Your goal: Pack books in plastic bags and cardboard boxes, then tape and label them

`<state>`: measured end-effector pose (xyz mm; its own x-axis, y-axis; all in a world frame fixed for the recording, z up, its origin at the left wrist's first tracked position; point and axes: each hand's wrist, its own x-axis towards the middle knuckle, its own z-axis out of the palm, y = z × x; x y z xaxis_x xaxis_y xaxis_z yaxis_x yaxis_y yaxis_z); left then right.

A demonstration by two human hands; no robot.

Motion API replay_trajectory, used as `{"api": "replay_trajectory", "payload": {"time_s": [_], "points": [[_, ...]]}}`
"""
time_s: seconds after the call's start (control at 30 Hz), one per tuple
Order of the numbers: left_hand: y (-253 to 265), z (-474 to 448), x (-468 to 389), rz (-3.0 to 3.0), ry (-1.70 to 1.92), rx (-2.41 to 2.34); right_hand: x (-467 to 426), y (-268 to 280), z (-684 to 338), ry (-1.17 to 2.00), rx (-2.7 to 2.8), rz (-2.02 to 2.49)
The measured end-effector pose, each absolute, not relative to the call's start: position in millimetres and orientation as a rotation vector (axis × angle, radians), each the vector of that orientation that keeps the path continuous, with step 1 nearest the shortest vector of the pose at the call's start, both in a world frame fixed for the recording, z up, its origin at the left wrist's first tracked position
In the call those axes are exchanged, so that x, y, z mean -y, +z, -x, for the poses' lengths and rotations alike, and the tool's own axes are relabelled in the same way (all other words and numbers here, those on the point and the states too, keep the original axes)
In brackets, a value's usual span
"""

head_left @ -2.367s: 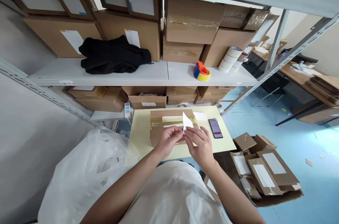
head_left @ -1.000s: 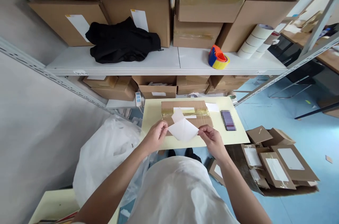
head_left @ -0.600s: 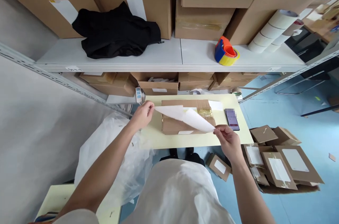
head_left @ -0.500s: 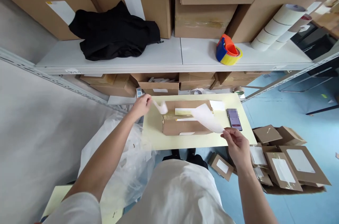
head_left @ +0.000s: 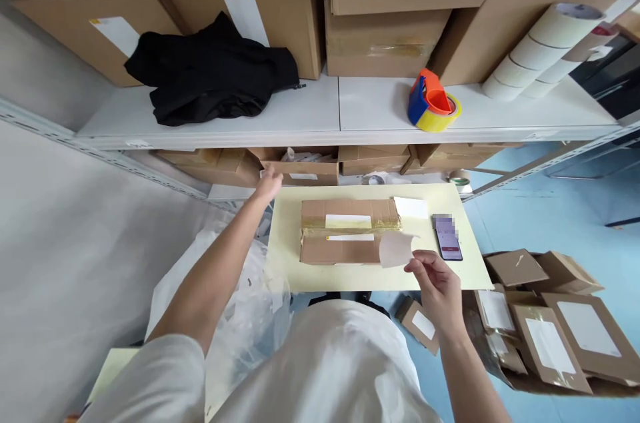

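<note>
My right hand [head_left: 439, 284] pinches a white label sheet [head_left: 396, 250] by its edge. The sheet hangs over the right front corner of a long cardboard box [head_left: 345, 252]. White labels and clear tape show on this box, which lies on a pale yellow table [head_left: 295, 278]. Farther back on the left, my left hand [head_left: 269, 183] reaches past the table's edge, beside an open cardboard box [head_left: 299, 171] on the lower shelf. White paper scraps [head_left: 300, 155] lie in that open box. The left fingers are small and blurred, and no paper shows in them.
Right of the box, a phone [head_left: 447, 237] and a white paper [head_left: 411, 207] lie on the table. An orange and blue tape dispenser [head_left: 433, 103], label rolls [head_left: 543, 53] and a black garment [head_left: 210, 73] occupy the shelf. Cartons [head_left: 545, 340] stand right; plastic bags [head_left: 245, 310] left.
The white strip that hung from my left hand no longer shows there, and a white curl appears in the open box. My right hand has lowered the label sheet slightly toward me.
</note>
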<state>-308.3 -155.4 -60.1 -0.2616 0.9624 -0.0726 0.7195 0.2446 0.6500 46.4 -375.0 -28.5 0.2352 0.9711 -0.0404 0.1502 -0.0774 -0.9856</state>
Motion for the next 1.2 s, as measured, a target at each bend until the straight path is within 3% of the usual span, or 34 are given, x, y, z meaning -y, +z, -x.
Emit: {"api": "replay_trajectory", "payload": {"time_s": [0.17,0.3,0.43,0.63,0.97,1.2], "points": [[-8,218,290,-1.941,0.768,-1.449,348,-22,-37,1.136,1.258,1.313],[13,153,343,-2.024,0.814,-1.373,341,-19,-27,1.231,1.362,1.237],[5,144,349,-1.864,0.902,-1.507,341,-21,-38,1.281,1.536,1.099],[-9,161,341,-1.337,1.005,-1.505,326,-34,-70,0.852,1.334,1.413],[-47,174,372,-1.266,0.699,-1.692,350,-70,-72,1.360,1.356,1.509],[-67,193,330,-1.407,0.706,-1.926,318,-82,-46,1.190,1.449,1.677]]}}
